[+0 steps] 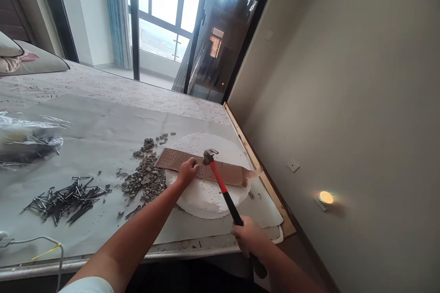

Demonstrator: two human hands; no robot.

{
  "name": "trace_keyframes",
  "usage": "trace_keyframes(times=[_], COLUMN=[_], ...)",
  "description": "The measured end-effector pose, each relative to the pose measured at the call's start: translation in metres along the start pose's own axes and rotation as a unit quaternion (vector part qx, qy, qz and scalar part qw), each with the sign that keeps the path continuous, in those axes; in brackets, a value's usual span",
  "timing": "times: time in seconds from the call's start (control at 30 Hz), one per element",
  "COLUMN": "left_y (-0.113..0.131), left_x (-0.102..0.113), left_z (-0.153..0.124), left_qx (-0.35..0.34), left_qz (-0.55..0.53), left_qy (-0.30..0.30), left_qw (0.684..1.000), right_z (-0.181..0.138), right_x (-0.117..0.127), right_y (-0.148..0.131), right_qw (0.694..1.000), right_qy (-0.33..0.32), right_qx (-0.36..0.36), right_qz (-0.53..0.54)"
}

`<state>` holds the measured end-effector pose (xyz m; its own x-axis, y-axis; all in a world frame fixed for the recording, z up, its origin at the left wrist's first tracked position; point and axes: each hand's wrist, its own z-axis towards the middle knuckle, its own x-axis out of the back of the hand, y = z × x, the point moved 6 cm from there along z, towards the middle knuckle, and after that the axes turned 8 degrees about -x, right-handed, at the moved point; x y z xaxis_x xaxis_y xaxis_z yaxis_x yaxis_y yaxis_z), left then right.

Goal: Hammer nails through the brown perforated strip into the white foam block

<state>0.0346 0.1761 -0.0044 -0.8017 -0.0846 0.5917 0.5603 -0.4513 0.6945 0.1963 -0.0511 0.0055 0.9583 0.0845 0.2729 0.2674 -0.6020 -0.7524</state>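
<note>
Here, the right hand [249,237] is closed tight around the black grip of a red-shafted steel claw hammer [225,192], whose head hovers just above a long brown perforated strip [172,159]. The left hand [187,171] rests on that strip with fingers curled under; whether they pinch anything cannot be told. The strip lies across a white foam disc [202,199] on the grey-papered surface [103,142], with grey rubble [146,181] just beside it and a heap of dark nails [67,197] farther left.
</note>
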Motion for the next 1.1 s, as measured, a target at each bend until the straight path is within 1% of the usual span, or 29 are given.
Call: trace_keyframes(times=[0.07,0.1,0.2,0.27,0.33,0.4,0.47,0.57,0.63,0.73,0.8,0.87,0.9,0.97,1.03,1.1], left_y=[-0.001,-0.001,-0.003,-0.003,-0.003,-0.003,-0.002,0.001,0.002,0.003,0.003,0.008,0.013,0.029,0.049,0.072], left_x=[0.001,0.001,0.001,0.002,0.003,0.005,0.012,0.035,0.056,0.089,0.111,0.124,0.126,0.120,0.104,0.085], left_z=[0.001,0.002,0.004,0.005,0.008,0.009,0.009,0.002,-0.010,-0.038,-0.060,-0.082,-0.093,-0.115,-0.138,-0.161], left_qx=[0.012,0.018,0.043,0.057,0.069,0.090,0.110,0.112,0.102,0.093,0.099,0.118,0.130,0.153,0.173,0.169], left_qz=[-0.025,-0.040,-0.097,-0.132,-0.172,-0.231,-0.300,-0.353,-0.353,-0.333,-0.314,-0.301,-0.299,-0.303,-0.301,-0.283], left_qy=[0.000,0.000,-0.003,-0.008,-0.014,-0.016,-0.009,0.030,0.052,0.066,0.078,0.079,0.069,0.025,-0.050,-0.132], left_qw=[1.000,0.999,0.994,0.990,0.983,0.969,0.948,0.928,0.929,0.936,0.941,0.943,0.943,0.940,0.936,0.935], right_z=[0.000,0.002,0.010,0.013,0.012,0.008,0.005,0.008,0.010,0.007,-0.002,-0.015,-0.022,-0.036,-0.047,-0.055], right_x=[0.001,0.000,-0.008,-0.011,-0.012,-0.010,-0.010,-0.016,-0.020,-0.028,-0.034,-0.043,-0.049,-0.060,-0.071,-0.080], right_y=[-0.002,0.000,0.013,0.017,0.012,0.003,0.000,0.007,0.013,0.017,0.018,0.019,0.019,0.019,0.017,0.012], right_qw=[1.000,1.000,0.999,0.997,0.997,0.998,0.999,0.997,0.996,0.992,0.985,0.979,0.976,0.972,0.972,0.973], right_qy=[-0.002,-0.006,-0.020,-0.027,-0.027,-0.026,-0.025,-0.034,-0.039,-0.057,-0.078,-0.100,-0.112,-0.126,-0.130,-0.131], right_qx=[0.011,0.003,-0.047,-0.068,-0.060,-0.039,-0.034,-0.055,-0.059,-0.028,-0.009,-0.005,-0.005,-0.003,0.002,0.013], right_qz=[0.004,0.004,0.004,0.016,0.030,0.034,0.033,0.031,0.047,0.112,0.153,0.177,0.187,0.198,0.194,0.188])
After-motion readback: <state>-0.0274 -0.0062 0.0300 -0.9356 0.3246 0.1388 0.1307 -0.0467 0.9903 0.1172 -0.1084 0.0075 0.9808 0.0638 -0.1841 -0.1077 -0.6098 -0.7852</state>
